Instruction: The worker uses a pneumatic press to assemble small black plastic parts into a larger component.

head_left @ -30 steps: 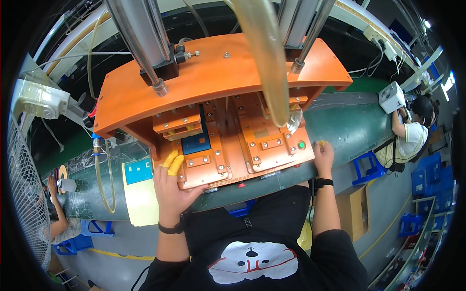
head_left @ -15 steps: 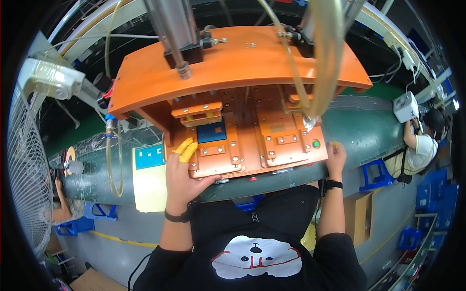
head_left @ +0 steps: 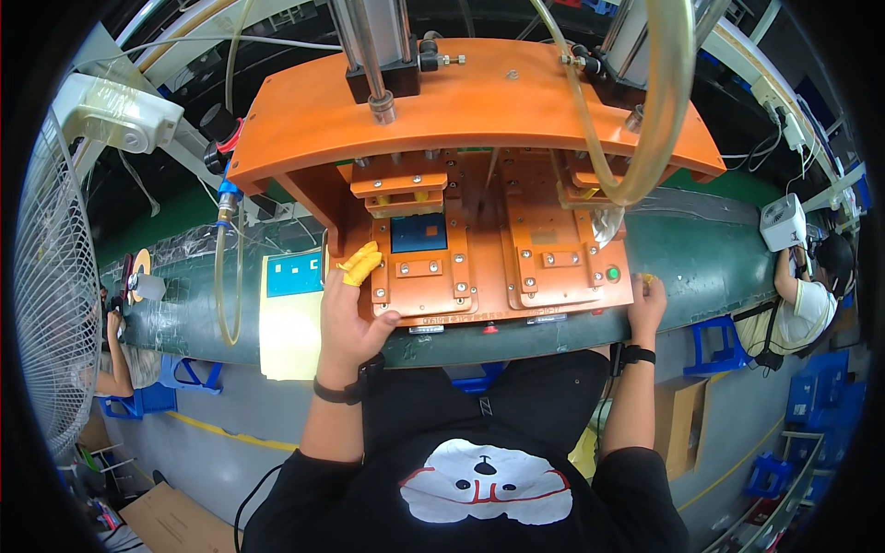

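An orange press stands on the green bench before me. Yellow finger covers show on my left hand, which is at the press base's front left corner, thumb and fingers apart. At the base's right side, near a green button, my right hand has curled fingers; whatever is under them is hidden. A dark blue flat piece lies in the left fixture, below a raised orange clamp block. The right fixture has a similar block above it. Left of the press lies a lighter blue piece on pale yellow paper.
Clear hoses hang beside and in front of the press. A white fan stands far left. One person sits at the right, and another person's arm shows at the left. Blue stools stand below the green bench.
The view has shifted, so the press appears higher and more to the right. My left hand has slid slightly outward from the base corner. My right hand stays at the right side.
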### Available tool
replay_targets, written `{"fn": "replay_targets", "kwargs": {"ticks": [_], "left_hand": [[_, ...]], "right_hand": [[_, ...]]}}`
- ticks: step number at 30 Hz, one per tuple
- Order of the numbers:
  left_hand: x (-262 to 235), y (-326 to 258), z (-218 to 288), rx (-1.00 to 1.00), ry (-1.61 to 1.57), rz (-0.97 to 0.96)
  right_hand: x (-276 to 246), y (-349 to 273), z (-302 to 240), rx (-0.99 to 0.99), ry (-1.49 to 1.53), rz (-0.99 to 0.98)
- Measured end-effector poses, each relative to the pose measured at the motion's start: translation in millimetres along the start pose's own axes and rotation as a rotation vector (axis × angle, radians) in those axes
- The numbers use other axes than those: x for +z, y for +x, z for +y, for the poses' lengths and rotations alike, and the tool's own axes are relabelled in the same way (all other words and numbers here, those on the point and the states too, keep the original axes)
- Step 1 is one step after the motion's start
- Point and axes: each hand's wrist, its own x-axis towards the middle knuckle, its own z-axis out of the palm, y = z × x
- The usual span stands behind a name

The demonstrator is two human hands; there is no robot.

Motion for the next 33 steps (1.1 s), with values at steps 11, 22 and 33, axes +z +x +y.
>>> {"fn": "replay_targets", "kwargs": {"ticks": [11, 22, 33], "left_hand": [[3.2, -9.2, -13.5, -0.234, -0.281, 0.193], [6.5, -11.6, -20.4, -0.267, -0.369, 0.206], [2.8, -8.8, -15.3, -0.217, -0.332, 0.152]], "right_hand": [[-2.8, -0.1, 1.9, 0.004, -0.054, -0.022], [-1.3, 1.0, -3.2, -0.017, -0.032, 0.004], [-1.3, 1.3, 2.0, -0.012, -0.044, -0.014]]}}
